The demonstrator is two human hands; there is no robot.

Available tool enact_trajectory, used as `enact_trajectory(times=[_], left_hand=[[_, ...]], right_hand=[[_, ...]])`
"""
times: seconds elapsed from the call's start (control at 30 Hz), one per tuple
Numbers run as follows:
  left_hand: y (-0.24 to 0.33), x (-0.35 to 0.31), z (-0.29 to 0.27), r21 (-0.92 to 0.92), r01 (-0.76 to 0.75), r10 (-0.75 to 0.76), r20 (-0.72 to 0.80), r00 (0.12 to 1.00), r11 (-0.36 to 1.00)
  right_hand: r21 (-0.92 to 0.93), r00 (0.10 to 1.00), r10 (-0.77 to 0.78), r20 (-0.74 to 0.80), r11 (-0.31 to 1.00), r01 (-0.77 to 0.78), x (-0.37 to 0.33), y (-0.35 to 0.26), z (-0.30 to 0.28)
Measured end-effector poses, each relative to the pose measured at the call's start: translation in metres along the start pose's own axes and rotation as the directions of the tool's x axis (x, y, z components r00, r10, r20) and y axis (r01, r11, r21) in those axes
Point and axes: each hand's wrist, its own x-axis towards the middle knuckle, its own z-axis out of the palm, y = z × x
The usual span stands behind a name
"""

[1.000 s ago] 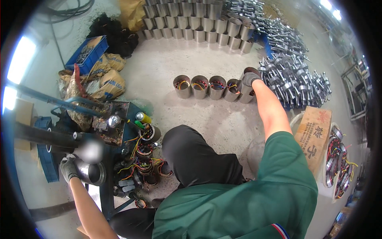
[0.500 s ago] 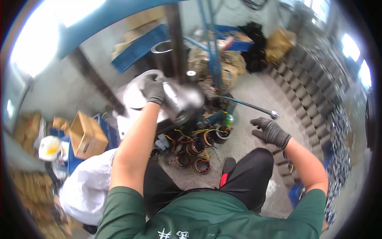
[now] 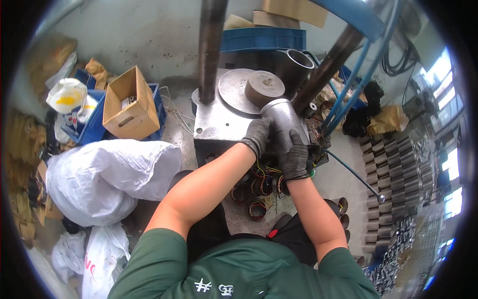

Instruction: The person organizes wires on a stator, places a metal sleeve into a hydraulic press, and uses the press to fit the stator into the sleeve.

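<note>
A grey metal cylinder (image 3: 283, 117), like a motor housing, leans tilted at the near right edge of a steel press table (image 3: 214, 117). My gloved left hand (image 3: 259, 135) holds it on the left side. On its lower right side, my gloved right hand (image 3: 296, 158) is wrapped round it with the thumb pointing up. Farther back, a thick round metal block (image 3: 265, 87) rests on a flat round plate (image 3: 234, 89) on the table. Below the table edge, several wire-wound stator rings (image 3: 258, 209) lie on the floor, partly hidden by my arms.
Steel posts (image 3: 213, 50) rise from the table. A dark open tube (image 3: 298, 62) stands behind it. A long lever (image 3: 353, 174) sticks out to the right, near stacked metal cylinders (image 3: 393, 174). At left are a cardboard box (image 3: 130, 107) and a white sack (image 3: 99, 179).
My right hand has come from the open space at right onto the cylinder. My left hand has shifted from the far part of the table to the cylinder's side. The view has swung left.
</note>
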Motion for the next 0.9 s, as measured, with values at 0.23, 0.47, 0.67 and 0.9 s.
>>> enact_trajectory(times=[0.23,0.47,0.67,0.9], left_hand=[[0.003,0.014,-0.003,-0.034,-0.027,0.029,0.063,0.998,0.999],[0.035,0.028,0.013,-0.53,-0.01,0.23,0.351,0.907,0.848],[0.045,0.053,0.034,-0.627,0.256,0.212,0.573,0.792,0.736],[0.056,0.041,0.029,-0.248,-0.04,0.142,0.412,0.9,0.968]], right_hand=[[-0.916,0.89,-0.371,0.265,0.19,0.352,0.002,-0.042,0.024],[-0.725,0.824,-0.416,0.386,0.415,0.549,0.027,-0.088,0.064],[-0.829,0.82,-0.152,0.552,-0.2,0.522,0.1,-0.132,0.054],[-0.106,0.607,0.289,0.741,-0.841,0.53,0.17,-0.159,0.091]])
